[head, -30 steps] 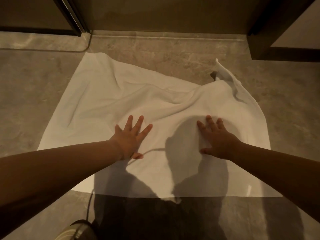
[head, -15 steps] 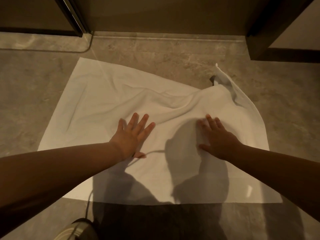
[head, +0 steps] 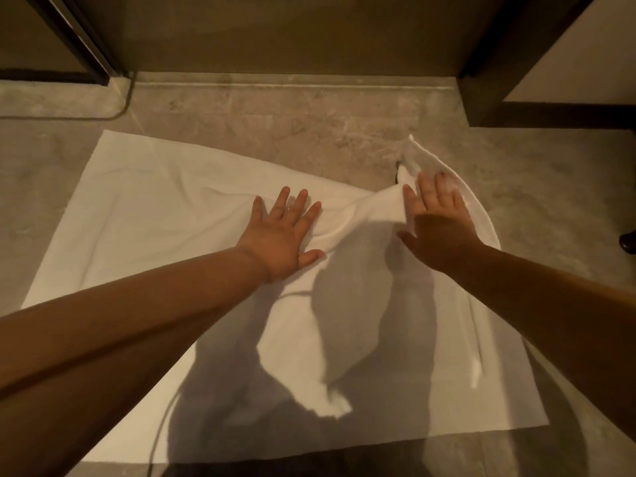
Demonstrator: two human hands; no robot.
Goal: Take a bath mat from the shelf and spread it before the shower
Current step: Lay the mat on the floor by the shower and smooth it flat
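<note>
A white bath mat lies on the grey stone floor, in front of the shower threshold. Its left side is flat; its far right corner is bunched and folded up. My left hand presses flat on the mat's far middle, fingers straight and spread. Flat as well, my right hand presses on the raised fold near the far right corner. A ridge of cloth runs between the two hands.
A dark door frame stands at the far left and a dark cabinet base at the far right. A small dark object sits at the right edge. Grey floor surrounds the mat.
Both hands have slid away from me across the mat, toward its far edge. The right hand reached the folded far right corner. The wrinkles in the middle are flatter.
</note>
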